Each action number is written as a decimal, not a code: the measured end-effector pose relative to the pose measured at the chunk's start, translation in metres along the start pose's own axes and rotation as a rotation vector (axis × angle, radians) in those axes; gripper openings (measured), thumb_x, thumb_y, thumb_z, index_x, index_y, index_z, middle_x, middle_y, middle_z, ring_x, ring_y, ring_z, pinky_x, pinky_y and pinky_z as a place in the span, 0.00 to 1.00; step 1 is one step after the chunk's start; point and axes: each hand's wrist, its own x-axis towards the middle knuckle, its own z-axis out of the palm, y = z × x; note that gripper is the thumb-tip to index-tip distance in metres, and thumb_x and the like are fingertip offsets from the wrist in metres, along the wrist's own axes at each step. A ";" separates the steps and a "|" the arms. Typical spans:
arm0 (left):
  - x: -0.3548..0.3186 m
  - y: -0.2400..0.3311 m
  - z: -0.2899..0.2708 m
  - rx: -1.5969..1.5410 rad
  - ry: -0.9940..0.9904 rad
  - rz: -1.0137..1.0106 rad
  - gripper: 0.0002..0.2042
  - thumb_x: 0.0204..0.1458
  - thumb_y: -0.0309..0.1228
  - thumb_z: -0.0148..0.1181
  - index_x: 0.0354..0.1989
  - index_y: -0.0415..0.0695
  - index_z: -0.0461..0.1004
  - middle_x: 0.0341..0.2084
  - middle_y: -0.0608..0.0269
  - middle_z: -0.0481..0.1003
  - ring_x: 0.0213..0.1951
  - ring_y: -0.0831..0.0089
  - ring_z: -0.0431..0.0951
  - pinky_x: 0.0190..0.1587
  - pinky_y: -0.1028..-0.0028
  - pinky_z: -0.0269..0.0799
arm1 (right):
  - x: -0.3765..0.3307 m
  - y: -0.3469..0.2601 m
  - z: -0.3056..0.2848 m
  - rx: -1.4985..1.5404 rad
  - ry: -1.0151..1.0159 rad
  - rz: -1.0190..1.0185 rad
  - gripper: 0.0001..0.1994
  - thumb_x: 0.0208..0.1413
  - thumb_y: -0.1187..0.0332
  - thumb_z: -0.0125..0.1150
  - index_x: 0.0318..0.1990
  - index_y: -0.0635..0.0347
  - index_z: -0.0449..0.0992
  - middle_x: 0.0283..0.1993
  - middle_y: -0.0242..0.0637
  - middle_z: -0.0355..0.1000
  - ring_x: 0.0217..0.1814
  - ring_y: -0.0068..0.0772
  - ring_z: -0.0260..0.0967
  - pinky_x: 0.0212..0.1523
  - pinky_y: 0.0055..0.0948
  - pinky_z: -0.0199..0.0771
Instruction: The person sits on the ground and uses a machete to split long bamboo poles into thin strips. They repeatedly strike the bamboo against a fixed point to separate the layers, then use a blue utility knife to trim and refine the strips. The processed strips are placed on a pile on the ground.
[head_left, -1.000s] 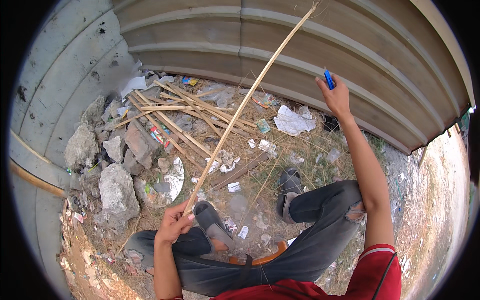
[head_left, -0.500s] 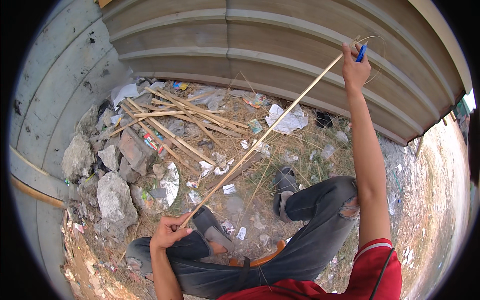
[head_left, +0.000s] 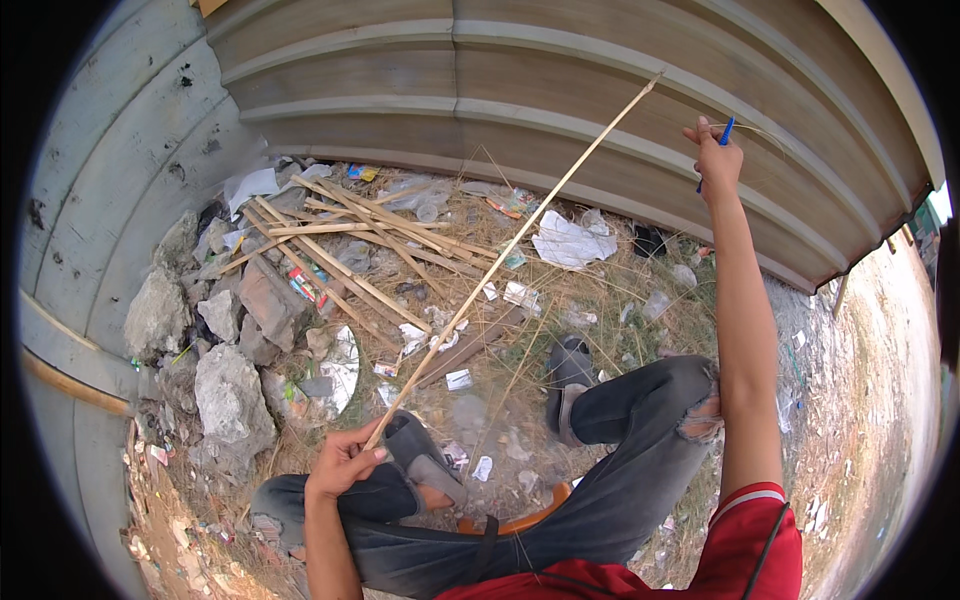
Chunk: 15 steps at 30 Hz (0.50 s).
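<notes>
My left hand (head_left: 340, 464) is closed round the lower end of a long, thin bamboo strip (head_left: 528, 232). The strip slants up to the right, and its far tip is free in front of the metal sheet. Held out at the upper right, my right hand (head_left: 717, 160) is closed on a slim blue tool (head_left: 725, 132) whose exact kind I cannot make out. A fine, pale strand trails to the right from that hand. A gap separates my right hand from the strip's tip.
Several cut bamboo strips (head_left: 345, 228) lie piled on littered dry grass. Rocks (head_left: 232, 395) stand at the left, beside a grey panel wall (head_left: 110, 180). A ribbed metal sheet (head_left: 350, 85) closes off the far side. My sandalled feet rest on the ground below the strip.
My right hand has come off the strip's far end and moved slightly down. The strip's tip has shifted left and now stands free, while my left hand keeps its hold.
</notes>
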 end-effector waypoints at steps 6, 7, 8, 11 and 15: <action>0.028 -0.003 0.078 -0.401 0.028 0.368 0.25 0.67 0.29 0.50 0.71 0.38 0.57 0.18 0.71 0.63 0.17 0.84 0.60 0.18 0.81 0.56 | -0.128 -0.066 0.046 -0.076 -0.657 0.183 0.26 0.59 0.46 0.65 0.47 0.66 0.79 0.38 0.41 0.81 0.18 0.13 0.55 0.17 0.21 0.56; 0.034 0.004 0.095 -0.407 0.082 0.447 0.25 0.68 0.30 0.48 0.72 0.37 0.55 0.19 0.68 0.66 0.17 0.84 0.62 0.19 0.81 0.58 | -0.155 -0.085 0.051 -0.069 -0.795 0.163 0.28 0.59 0.45 0.65 0.48 0.66 0.80 0.38 0.40 0.81 0.18 0.13 0.54 0.18 0.21 0.57; 0.039 0.008 0.108 -0.294 0.230 0.518 0.26 0.69 0.32 0.47 0.73 0.38 0.54 0.19 0.66 0.67 0.17 0.81 0.65 0.21 0.79 0.63 | -0.181 -0.098 0.058 -0.075 -0.947 0.146 0.29 0.58 0.44 0.66 0.49 0.66 0.80 0.37 0.40 0.80 0.20 0.15 0.58 0.20 0.22 0.60; 0.065 0.033 0.152 -0.248 0.595 0.681 0.27 0.69 0.36 0.45 0.74 0.39 0.51 0.25 0.61 0.72 0.25 0.76 0.72 0.34 0.76 0.70 | -0.244 -0.111 0.068 -0.104 -1.371 -0.155 0.29 0.56 0.44 0.67 0.47 0.66 0.81 0.37 0.41 0.80 0.29 0.23 0.70 0.31 0.28 0.70; 0.082 0.064 0.173 -0.336 0.770 0.916 0.31 0.69 0.34 0.45 0.74 0.33 0.43 0.39 0.54 0.76 0.38 0.74 0.77 0.42 0.74 0.74 | -0.302 -0.118 0.061 -0.054 -1.668 -0.354 0.24 0.55 0.50 0.70 0.46 0.65 0.81 0.36 0.44 0.80 0.38 0.37 0.78 0.41 0.36 0.74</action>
